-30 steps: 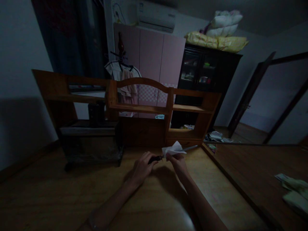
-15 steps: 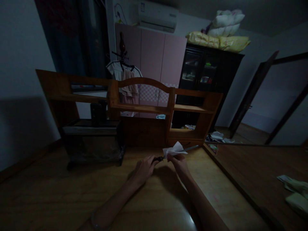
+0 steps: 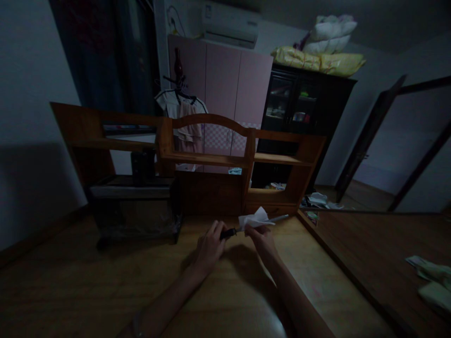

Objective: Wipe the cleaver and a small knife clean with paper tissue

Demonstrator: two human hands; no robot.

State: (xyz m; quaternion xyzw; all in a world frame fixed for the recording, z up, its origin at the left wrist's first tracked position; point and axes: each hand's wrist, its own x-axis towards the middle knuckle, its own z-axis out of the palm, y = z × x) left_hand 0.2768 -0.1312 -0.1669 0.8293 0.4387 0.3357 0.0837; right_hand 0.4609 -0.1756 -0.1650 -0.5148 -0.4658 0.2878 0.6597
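Observation:
My left hand (image 3: pixel 210 246) is closed around the black handle of a long, slim metal tool (image 3: pixel 281 218). Its grey shaft points right and slightly upward; the dim light does not show whether it is a blade or a rod. Partway along the shaft, a crumpled white tissue (image 3: pixel 259 217) is folded around the metal. My right hand (image 3: pixel 261 238) pinches that tissue from below, fingers closed, hiding part of the shaft. The tip sticks out beyond the tissue. Both hands are over the pale wooden tabletop (image 3: pixel 225 300).
A wooden shelf unit (image 3: pixel 211 160) stands along the back of the table. On the left is a dark, partly plastic-wrapped box-like unit (image 3: pixel 137 211) with a black object (image 3: pixel 141 166) on top. A raised wooden edge (image 3: pixel 338 256) runs down the right side. Cloth (image 3: pixel 433 277) lies far right.
My left hand has shifted slightly left with the handle, drawing the tool a little through the tissue, so its tip sits slightly further left. My right hand and the tissue have hardly moved.

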